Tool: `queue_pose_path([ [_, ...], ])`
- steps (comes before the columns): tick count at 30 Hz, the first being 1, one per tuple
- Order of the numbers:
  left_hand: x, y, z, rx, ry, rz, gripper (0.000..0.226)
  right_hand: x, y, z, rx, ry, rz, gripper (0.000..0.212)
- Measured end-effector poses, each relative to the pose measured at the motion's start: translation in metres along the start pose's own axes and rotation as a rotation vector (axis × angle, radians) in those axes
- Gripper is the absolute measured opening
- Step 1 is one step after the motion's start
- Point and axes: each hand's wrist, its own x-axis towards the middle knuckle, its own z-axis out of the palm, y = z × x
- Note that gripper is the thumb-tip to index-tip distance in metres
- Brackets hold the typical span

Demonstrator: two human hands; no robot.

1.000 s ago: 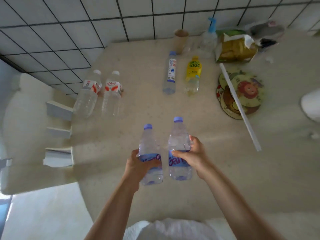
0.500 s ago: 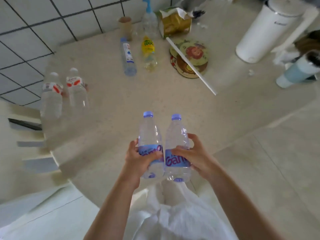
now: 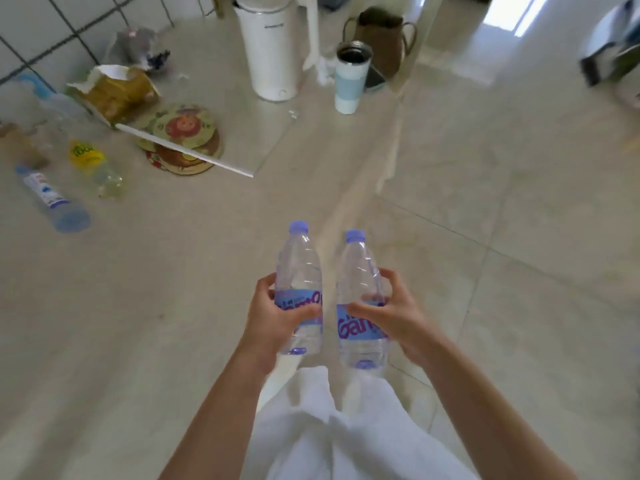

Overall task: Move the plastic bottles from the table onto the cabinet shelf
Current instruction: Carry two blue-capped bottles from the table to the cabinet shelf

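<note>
Left hand (image 3: 277,317) gripped one clear bottle (image 3: 299,289), right hand (image 3: 391,313) another (image 3: 360,306), both off table (image 3: 138,289). Yellow-label bottle (image 3: 93,168), blue-cap bottle (image 3: 52,199) remained near far edge; cabinet unseen.

Two clear water bottles (image 3: 300,289) (image 3: 362,299), lilac caps, blue-purple labels; yellow-labelled bottle (image 3: 95,166); blue-capped bottle (image 3: 48,195); white canister (image 3: 272,46); cartoon-printed coasters (image 3: 183,133).

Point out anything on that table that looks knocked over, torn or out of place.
The yellow-labelled bottle and the blue-capped bottle seem to lie on their sides rather than stand. The yellow bag looks torn open, and a white stick lies slanted across the round mats. No spill shows.
</note>
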Motion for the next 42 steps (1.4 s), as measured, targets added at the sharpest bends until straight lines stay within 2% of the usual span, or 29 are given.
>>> queue_pose_path([
  [9,-0.048,-0.018,0.177,0.243,-0.316,0.014,0.08,-0.065,0.066,-0.172,0.273,0.309,0.043,0.072],
  [17,-0.11,-0.063,0.338,0.414,-0.57,-0.009,0.083,-0.135,0.149,-0.307,0.377,0.569,0.053,0.074],
  [29,-0.16,-0.088,0.51,0.704,-0.922,0.02,0.086,-0.185,0.22,-0.42,0.688,0.905,0.13,0.073],
  [42,-0.184,-0.08,0.718,0.997,-1.303,0.169,0.084,-0.192,0.229,-0.549,0.921,1.243,0.177,0.076],
])
